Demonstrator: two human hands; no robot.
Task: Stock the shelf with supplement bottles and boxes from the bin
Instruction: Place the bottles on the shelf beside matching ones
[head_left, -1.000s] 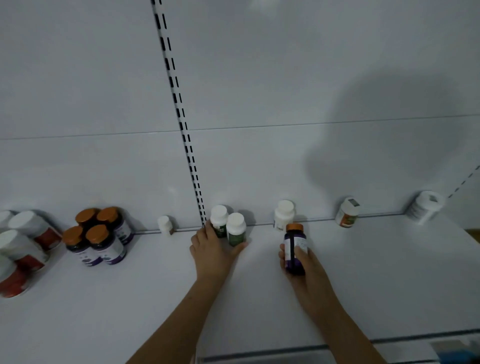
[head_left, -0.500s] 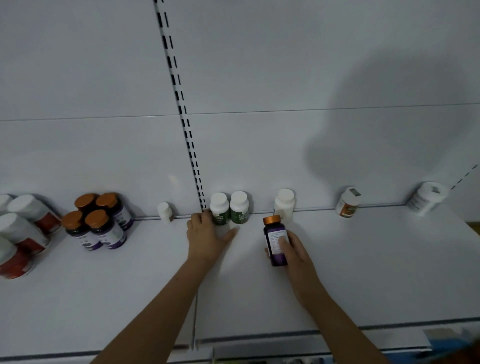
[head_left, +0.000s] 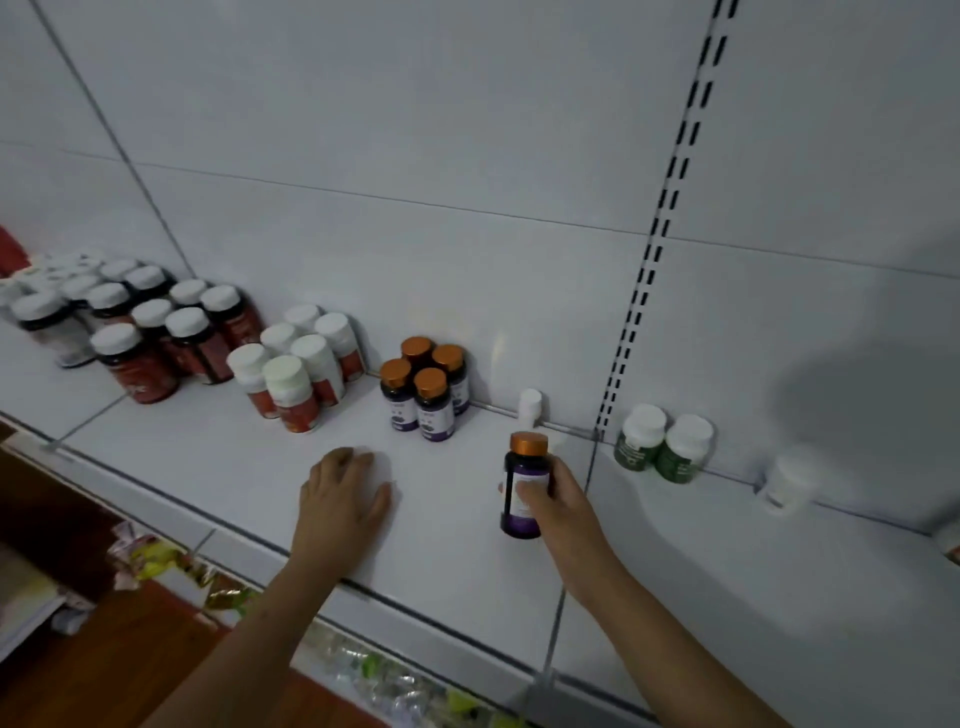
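My right hand (head_left: 558, 501) grips a dark purple bottle with an orange cap (head_left: 523, 483), upright on the white shelf (head_left: 447, 525). My left hand (head_left: 345, 496) rests flat on the shelf with its fingers spread, holding nothing. Behind and between the hands stands a cluster of matching orange-capped purple bottles (head_left: 426, 395) against the back wall. Two green bottles with white caps (head_left: 662, 444) stand to the right of the held bottle. The bin is not in view.
A small white bottle (head_left: 530, 408) stands at the back wall, another white bottle (head_left: 787, 480) further right. White-capped red bottles (head_left: 296, 371) and darker red bottles (head_left: 156, 332) fill the left. Below the shelf edge lie wrapped packets (head_left: 171, 564).
The view has swung left. My left hand left the green bottles and now lies flat on the shelf further left. My right hand carried the purple bottle left, toward the orange-capped cluster.
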